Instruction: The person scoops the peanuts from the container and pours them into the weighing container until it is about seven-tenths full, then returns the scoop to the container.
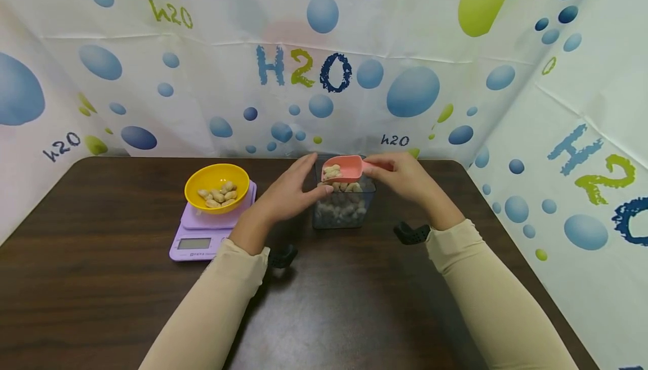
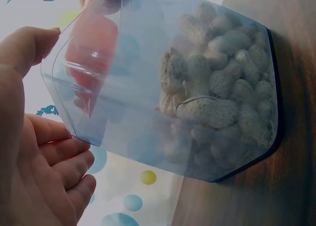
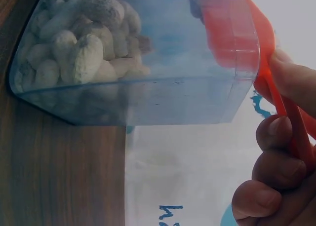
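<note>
A clear plastic container (image 1: pixel 338 225) of unshelled peanuts (image 2: pixel 210 112) stands near the table's back edge. My right hand (image 1: pixel 400 176) holds the handle of a pink scoop (image 1: pixel 351 168), fingers curled round it. Several peanuts (image 1: pixel 332 172) lie in the scoop, which is over the container's opening, inside the rim in the wrist views. My left hand (image 1: pixel 283 193) is at the container's left side, thumb near the front rim and fingers extended along the side. In the left wrist view, its fingertips (image 2: pixel 81 149) are right at the container's upper corner.
Left of the container, a yellow bowl (image 1: pixel 194 177) with several peanuts sits on a lilac kitchen scale (image 1: pixel 179 243). The dark wood table (image 1: pixel 344 308) meets a printed cloth backdrop (image 1: pixel 202 89) behind and at the sides.
</note>
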A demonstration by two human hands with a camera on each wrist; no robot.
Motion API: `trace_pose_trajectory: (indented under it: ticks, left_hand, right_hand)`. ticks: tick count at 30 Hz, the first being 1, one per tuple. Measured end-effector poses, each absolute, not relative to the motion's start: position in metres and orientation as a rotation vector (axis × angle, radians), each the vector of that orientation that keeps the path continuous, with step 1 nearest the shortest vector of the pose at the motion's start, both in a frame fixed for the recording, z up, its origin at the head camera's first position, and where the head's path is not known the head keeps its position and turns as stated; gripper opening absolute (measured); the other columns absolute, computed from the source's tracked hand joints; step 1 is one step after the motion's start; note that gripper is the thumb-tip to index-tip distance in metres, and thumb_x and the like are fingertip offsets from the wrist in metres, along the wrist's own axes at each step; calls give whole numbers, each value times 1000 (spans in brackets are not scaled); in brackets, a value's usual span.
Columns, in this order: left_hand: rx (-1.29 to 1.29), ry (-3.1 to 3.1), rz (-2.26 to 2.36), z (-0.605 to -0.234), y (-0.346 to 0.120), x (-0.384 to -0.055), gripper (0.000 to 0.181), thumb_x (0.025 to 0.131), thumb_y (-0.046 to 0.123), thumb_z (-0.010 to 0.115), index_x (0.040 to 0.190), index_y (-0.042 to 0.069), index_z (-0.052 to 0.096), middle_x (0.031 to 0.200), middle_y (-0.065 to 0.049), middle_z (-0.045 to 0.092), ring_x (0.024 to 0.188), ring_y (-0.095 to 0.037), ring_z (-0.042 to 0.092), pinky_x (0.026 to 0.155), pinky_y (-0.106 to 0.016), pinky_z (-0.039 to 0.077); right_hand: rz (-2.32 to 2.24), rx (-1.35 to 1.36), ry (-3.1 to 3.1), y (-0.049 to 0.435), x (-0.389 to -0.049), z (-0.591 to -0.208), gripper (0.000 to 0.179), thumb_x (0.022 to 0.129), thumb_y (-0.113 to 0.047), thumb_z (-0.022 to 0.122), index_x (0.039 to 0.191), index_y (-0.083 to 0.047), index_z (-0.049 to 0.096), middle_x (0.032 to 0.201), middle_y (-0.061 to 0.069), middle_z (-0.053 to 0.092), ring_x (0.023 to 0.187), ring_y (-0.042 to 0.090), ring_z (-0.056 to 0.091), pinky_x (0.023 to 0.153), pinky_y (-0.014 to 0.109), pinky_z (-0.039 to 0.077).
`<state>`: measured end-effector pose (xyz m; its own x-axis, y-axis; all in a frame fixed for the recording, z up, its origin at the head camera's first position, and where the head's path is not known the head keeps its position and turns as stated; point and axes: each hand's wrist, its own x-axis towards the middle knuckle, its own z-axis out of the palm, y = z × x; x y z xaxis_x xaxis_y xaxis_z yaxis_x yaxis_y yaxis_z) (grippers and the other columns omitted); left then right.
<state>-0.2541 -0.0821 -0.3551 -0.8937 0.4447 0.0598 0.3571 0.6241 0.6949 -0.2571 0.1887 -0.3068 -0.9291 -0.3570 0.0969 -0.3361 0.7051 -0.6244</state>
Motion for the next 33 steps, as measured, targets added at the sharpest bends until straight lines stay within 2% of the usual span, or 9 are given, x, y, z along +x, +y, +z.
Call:
trace_pose_trajectory:
  ticks: [6, 19, 25, 33]
  left_hand:
    - [687, 2728, 1144, -355, -81, -253, 92, 91, 65, 51, 159, 16, 12, 166, -5, 13, 151, -27, 20, 120, -53, 22]
    - [648, 2769, 1144, -349, -90, -247, 92, 90, 65, 52, 160, 21, 10, 166, -1, 12, 152, -26, 17, 119, -55, 22]
    - [664, 2796, 1150, -341, -97, -240, 92, 91, 65, 51, 160, 20, 9, 166, -2, 11, 152, -26, 16, 120, -55, 21]
    - [617, 2867, 1138, -328, -123, -226, 93, 90, 67, 51, 160, 26, 6, 166, 1, 8, 153, -26, 13, 119, -59, 20]
  right_hand:
    - [-1062, -586, 2883, 190, -257, -304, 43, 94, -44, 63, 128, -18, 67, 119, 4, 69, 102, 22, 62, 94, 48, 53]
    - [-1090, -609, 2919, 184, -254, -299, 43, 94, -43, 63, 128, -17, 67, 121, 4, 69, 103, 21, 62, 91, 47, 54]
    - [-1096, -646, 2945, 176, -252, -295, 41, 94, -40, 63, 126, -15, 68, 119, 5, 69, 97, 20, 62, 84, 42, 55]
    - [-1118, -722, 2917, 157, -251, -291, 43, 95, -41, 62, 128, -14, 67, 119, 6, 67, 91, 22, 56, 73, 36, 49]
